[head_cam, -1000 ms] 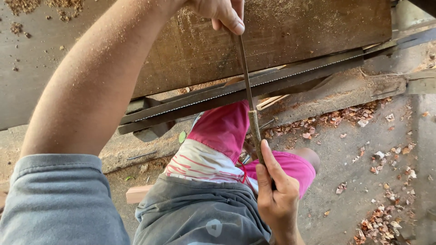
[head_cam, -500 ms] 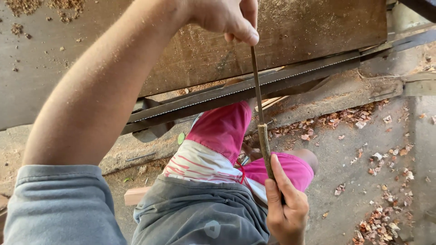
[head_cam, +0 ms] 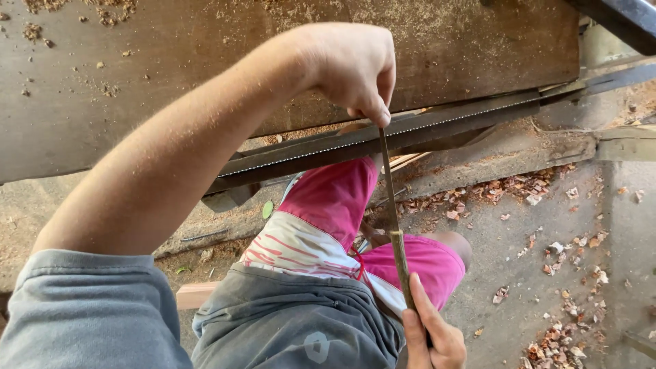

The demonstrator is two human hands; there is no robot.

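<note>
My left hand [head_cam: 355, 68] pinches the far tip of a thin metal file [head_cam: 388, 198] against the wooden plank. My right hand [head_cam: 432, 336], at the bottom edge, grips the file's wooden handle [head_cam: 402, 266]. The file runs nearly straight up and down the view. It crosses the long toothed saw blade [head_cam: 478, 116], which lies slanted along the lower edge of the plank. Below are my pink shorts [head_cam: 335, 198] and grey shirt.
A wide, dusty wooden plank [head_cam: 171, 75] fills the top of the view. A dark metal bar [head_cam: 622, 17] sits at the top right. Wood chips [head_cam: 560, 342] and shavings are scattered on the concrete floor at the right. A small pale wood block [head_cam: 195, 295] lies lower left.
Both hands have moved down the view toward me, drawing the file back across the saw blade. The blade and plank stay where they were.
</note>
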